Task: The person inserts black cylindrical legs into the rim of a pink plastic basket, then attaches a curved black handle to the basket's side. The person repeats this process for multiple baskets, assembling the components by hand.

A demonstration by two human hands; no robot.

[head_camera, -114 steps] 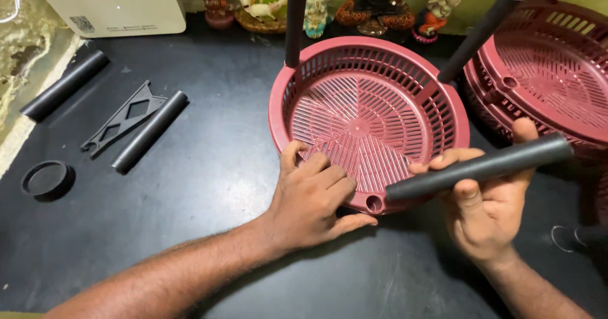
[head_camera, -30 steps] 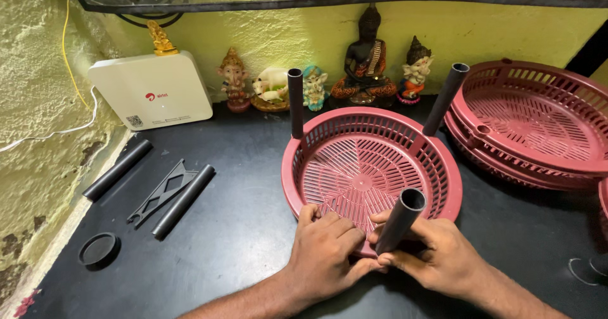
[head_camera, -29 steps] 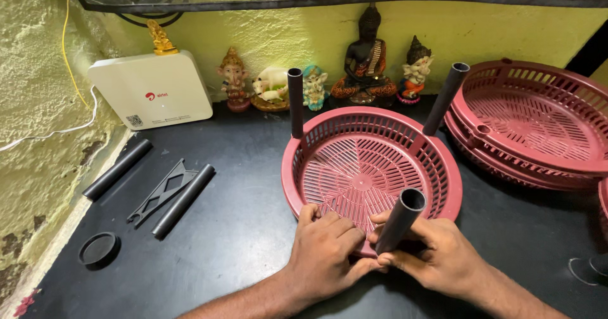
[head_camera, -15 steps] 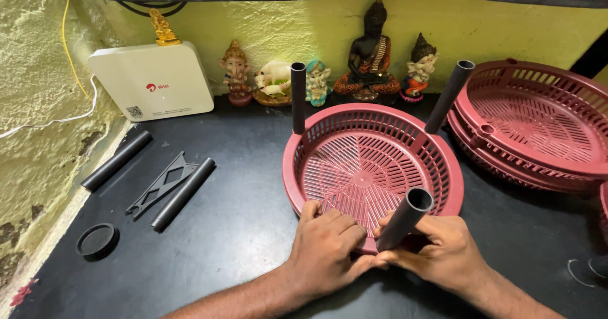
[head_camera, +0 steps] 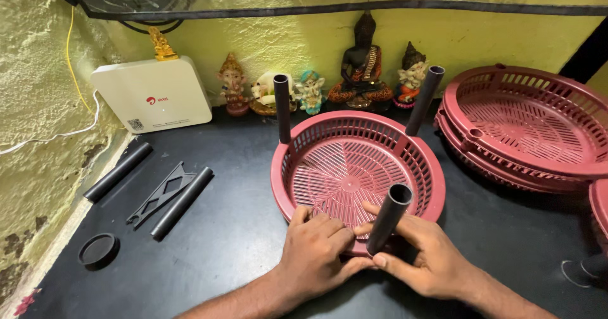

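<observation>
— Three black tubes stood up from the rim of the red round basket (head_camera: pixel 354 167), didn't they?

— Yes. The right hand (head_camera: pixel 424 259) was wrapped around the base of the nearest tube (head_camera: pixel 387 218), at the basket's near edge, fingers closed on it. The left hand (head_camera: pixel 313 256) lay just beside it, pressed flat on the same rim, gripping nothing.

— And beyond the basket?

— A row of small figurines (head_camera: pixel 354 72) stood behind it against the yellow wall. To its right sat a stack of red baskets (head_camera: pixel 525 129). Well to its left lay two loose black tubes (head_camera: pixel 180 202), a flat black bracket (head_camera: pixel 158 193) and a black cap (head_camera: pixel 98 250).
</observation>
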